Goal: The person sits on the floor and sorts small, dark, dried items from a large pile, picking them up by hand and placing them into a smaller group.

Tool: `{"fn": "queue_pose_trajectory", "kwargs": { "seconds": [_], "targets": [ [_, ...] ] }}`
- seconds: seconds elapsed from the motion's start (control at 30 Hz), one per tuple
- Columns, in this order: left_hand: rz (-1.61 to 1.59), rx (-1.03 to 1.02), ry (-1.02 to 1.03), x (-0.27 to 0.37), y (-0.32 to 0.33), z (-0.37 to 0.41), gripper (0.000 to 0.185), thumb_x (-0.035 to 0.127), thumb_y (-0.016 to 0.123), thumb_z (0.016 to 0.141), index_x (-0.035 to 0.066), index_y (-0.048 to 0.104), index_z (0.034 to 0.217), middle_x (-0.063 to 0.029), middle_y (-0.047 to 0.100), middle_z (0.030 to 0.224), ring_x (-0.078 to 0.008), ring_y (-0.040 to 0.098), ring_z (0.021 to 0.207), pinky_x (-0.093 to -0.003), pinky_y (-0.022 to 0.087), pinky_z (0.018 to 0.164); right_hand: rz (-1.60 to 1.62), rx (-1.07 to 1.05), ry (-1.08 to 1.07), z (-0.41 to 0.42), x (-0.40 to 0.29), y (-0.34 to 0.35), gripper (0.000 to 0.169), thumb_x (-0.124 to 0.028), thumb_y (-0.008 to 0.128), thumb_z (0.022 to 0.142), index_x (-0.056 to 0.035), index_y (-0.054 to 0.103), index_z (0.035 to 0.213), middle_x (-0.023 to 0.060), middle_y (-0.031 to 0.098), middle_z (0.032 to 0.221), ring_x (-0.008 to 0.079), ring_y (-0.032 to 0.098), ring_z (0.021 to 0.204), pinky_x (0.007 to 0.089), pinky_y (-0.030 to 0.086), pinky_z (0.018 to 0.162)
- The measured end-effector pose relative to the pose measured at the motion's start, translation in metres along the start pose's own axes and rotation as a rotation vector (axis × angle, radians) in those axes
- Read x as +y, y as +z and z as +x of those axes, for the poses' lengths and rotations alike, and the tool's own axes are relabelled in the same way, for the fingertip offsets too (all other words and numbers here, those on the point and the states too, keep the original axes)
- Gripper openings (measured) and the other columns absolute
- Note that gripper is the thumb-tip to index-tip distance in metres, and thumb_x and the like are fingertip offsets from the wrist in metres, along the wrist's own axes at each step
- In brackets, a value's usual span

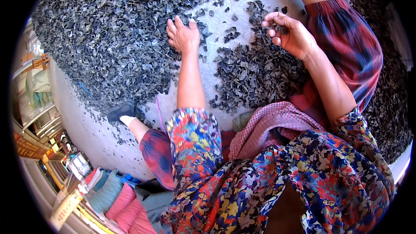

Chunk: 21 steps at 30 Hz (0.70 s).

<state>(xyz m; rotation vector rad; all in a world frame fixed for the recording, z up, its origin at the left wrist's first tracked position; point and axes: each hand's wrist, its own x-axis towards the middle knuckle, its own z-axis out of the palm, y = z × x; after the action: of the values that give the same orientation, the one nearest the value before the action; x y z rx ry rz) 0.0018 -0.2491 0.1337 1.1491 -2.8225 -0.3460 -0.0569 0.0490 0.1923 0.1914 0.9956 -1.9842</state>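
Dark, curled dried pieces that look like black fungus lie in a large heap (113, 32) across the pale floor. At the heap's right edge rests my left hand (184, 35), palm down with its fingers apart. My right hand (287, 34) is raised above a smaller pile (256, 74) of the same pieces, its fingers curled around a dark piece (280, 29). Between the two piles, a few loose pieces (231, 34) are scattered on bare floor.
My outstretched leg ends in a dark shoe (122, 112) at the big heap's lower edge. A pink string (159, 112) lies beside my left forearm. Pink and blue sacks or cushions (122, 201) are at lower left. More dark pieces (390, 104) spread along the right.
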Motion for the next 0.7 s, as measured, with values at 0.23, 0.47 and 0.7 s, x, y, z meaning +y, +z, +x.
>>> {"fn": "queue_pose_trajectory", "kwargs": {
  "seconds": [0.23, 0.47, 0.7],
  "targets": [
    [-0.448, -0.308, 0.136, 0.01, 0.01, -0.08, 0.04, 0.026, 0.054, 0.09, 0.012, 0.054, 0.127, -0.0138, 0.036, 0.145, -0.0316, 0.04, 0.129, -0.0485, 0.023, 0.111, 0.036, 0.065, -0.038, 0.005, -0.004, -0.01, 0.024, -0.02, 0.043, 0.096, -0.0018, 0.055, 0.108, 0.0073, 0.061, 0.097, 0.0123, 0.056, 0.073, 0.0223, 0.046, 0.059],
    [-0.482, 0.06, 0.159, -0.037, 0.022, -0.172, 0.03, 0.013, 0.057, 0.086, 0.0, 0.062, 0.113, -0.016, 0.057, 0.122, -0.0289, 0.054, 0.112, -0.0359, 0.039, 0.1, 0.017, 0.04, -0.059, 0.002, -0.004, -0.012, 0.027, -0.018, 0.04, 0.097, 0.001, 0.055, 0.11, 0.0105, 0.062, 0.1, 0.0132, 0.056, 0.074, 0.0234, 0.046, 0.059],
    [-0.807, -0.142, 0.141, -0.014, -0.001, -0.215, 0.029, 0.012, 0.058, 0.088, 0.0, 0.061, 0.114, -0.0141, 0.065, 0.104, -0.0227, 0.06, 0.097, -0.0331, 0.044, 0.091, 0.074, 0.019, -0.078, 0.002, -0.006, -0.019, 0.026, -0.018, 0.042, 0.097, 0.0008, 0.054, 0.109, 0.0105, 0.062, 0.099, 0.014, 0.058, 0.075, 0.0234, 0.047, 0.059]
  ]
}}
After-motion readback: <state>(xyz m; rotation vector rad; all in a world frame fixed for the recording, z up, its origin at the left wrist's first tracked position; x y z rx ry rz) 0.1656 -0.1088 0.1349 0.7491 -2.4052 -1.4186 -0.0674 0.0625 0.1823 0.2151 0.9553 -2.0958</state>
